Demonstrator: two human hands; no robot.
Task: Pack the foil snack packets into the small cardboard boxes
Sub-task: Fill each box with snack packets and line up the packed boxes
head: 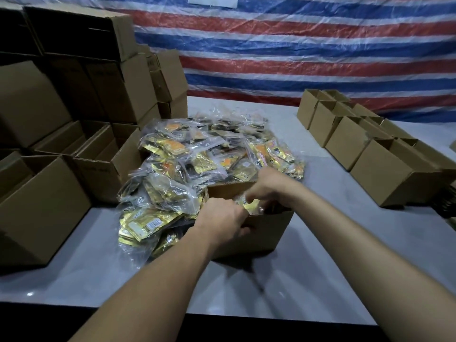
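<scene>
Atop the box (261, 233), foil packet (252, 206) crosswise

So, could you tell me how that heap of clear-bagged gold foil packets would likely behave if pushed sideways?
The heap of clear-bagged gold foil snack packets would probably slump and spread rather than slide whole, since the bags lie loose and overlapping. Their glossy plastic looks slippery, so top ones may skid off. Crumpled bags at its edge suggest they are floppy.
</scene>
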